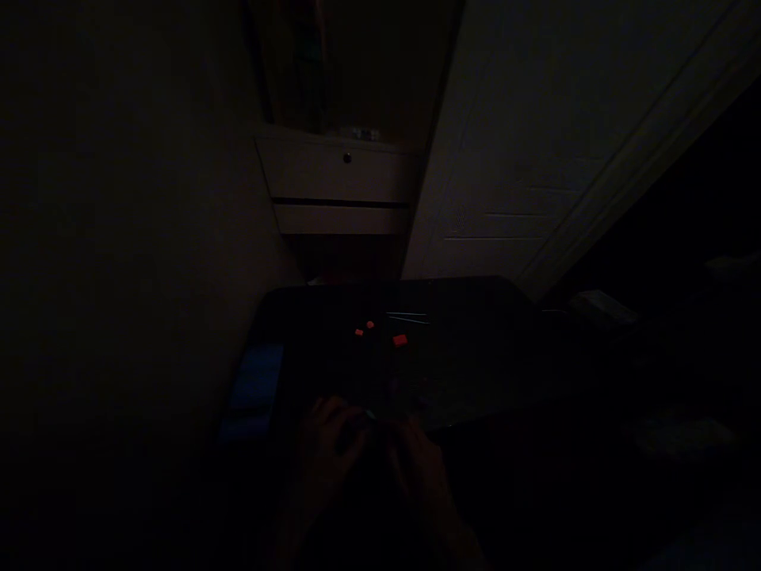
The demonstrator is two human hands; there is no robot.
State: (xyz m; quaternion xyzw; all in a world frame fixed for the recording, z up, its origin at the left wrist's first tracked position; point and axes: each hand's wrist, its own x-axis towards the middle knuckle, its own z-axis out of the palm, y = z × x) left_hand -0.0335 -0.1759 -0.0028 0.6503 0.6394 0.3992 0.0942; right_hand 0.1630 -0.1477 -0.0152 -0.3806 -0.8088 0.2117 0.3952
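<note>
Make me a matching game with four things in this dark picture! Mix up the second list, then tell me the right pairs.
Things:
1. block
2. sticks
3. panel
4. left hand

Matches:
A. blue
B. close beside the right hand
C. red
D. thin and pale

Right pairs: 1-C, 2-D, 3-A, 4-B

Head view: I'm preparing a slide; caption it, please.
In dim light, left hand and right hand close together at a dark table, small red pieces beyond.
</note>
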